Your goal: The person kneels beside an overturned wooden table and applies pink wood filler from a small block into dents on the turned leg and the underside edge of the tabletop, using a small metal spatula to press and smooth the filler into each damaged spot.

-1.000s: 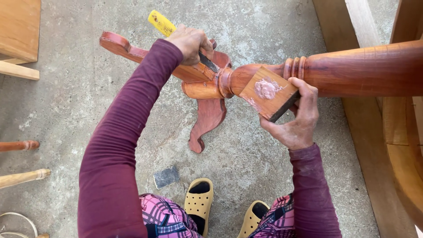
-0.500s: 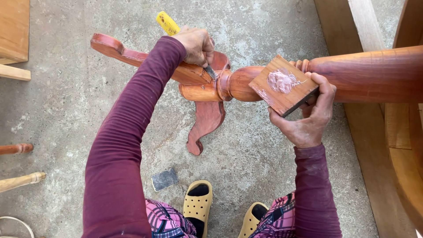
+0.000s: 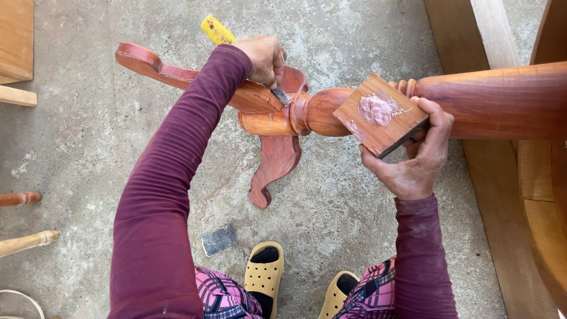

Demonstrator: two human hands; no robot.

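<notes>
Crouching over a bare concrete floor [image 3: 354,236], a person in a maroon long-sleeved top works on a reddish-brown turned table pedestal [image 3: 484,100] that lies on its side, its column running off toward the right edge of the floor. The left hand [image 3: 263,59] is closed around a tool with a yellow handle [image 3: 217,29], whose metal blade [image 3: 281,95] is pressed against the joint where the curved legs meet the column's turned collar. The right hand [image 3: 413,159] grips a small square wooden block [image 3: 378,121] from beneath, fingers curled over its far edge, holding it tilted just in front of the column. A dab of pinkish filler paste [image 3: 378,109] sits on the block's upper face. One curved leg [image 3: 177,74] stretches toward the floor's upper left corner, partly hidden by the left sleeve; another curved leg [image 3: 274,168] points down toward the person's feet. Whether the blade tip carries any paste cannot be made out from here. A small dark, flat piece [image 3: 220,239], possibly sandpaper, lies on the concrete just beside the yellow clogs [image 3: 264,274]. Pale wooden boards [image 3: 493,41] run along the right side of the floor, behind the column. Two turned wooden rods [image 3: 26,239] poke in from the left edge, well apart from the work, and a light wooden piece [image 3: 16,41] fills the upper left corner.
</notes>
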